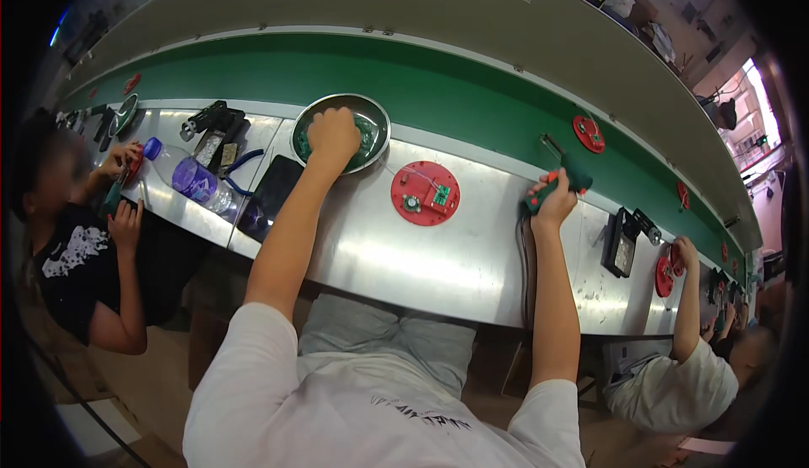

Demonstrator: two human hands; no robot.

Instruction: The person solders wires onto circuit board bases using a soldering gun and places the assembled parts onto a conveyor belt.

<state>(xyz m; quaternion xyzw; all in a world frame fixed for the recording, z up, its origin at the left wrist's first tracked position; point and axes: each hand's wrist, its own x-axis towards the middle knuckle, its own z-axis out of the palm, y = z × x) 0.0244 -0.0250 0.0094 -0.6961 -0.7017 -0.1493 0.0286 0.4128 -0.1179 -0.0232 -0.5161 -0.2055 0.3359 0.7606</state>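
My left hand (334, 138) reaches into a round metal bowl (387, 131) at the back of the bench. Its fingers are bent together over small green pieces, and its fingertips are hidden. My right hand (556, 202) is wrapped round a corded, dark green and orange pistol-grip tool (575, 175), which looks like a soldering gun. Its metal tip points up toward the green back wall. Between my hands a red round plastic housing (409, 183) lies flat, carrying a small green circuit board (442, 193), a round metal-rimmed part (411, 203) and thin wires.
Left of the bowl are a dark flat pad (271, 190), blue-handled pliers (245, 165), a black tool stand (217, 127) and a purple-labelled bottle (190, 177). Another red disc (588, 134) leans against the back wall. Another stand (622, 245) sits right. Co-workers sit on both sides.
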